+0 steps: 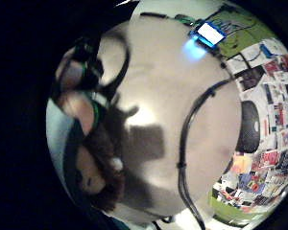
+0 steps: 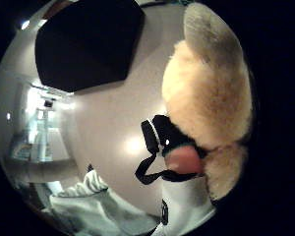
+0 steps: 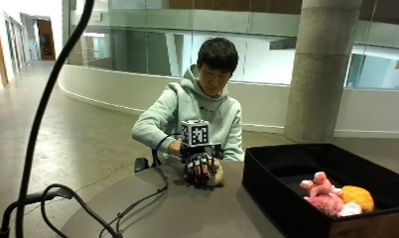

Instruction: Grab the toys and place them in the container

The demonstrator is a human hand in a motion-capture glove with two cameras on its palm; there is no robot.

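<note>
Cream plush toy (image 3: 215, 174) sits on the table (image 3: 186, 208) under your curled right hand (image 3: 199, 168), so lifting carelessly toward the container (image 3: 279, 198) could let it slip free.

No legible txt, labels or nos. anywhere; printed sheets too blurred to read.

The right hand (image 3: 201, 170) wears a black glove. The plush toy (image 2: 211, 93) under it is cream. The container (image 3: 279, 198) is black, holding a pink toy (image 3: 321, 196) and an orange toy (image 3: 358, 197). The desk (image 3: 186, 213) is grey.
</note>
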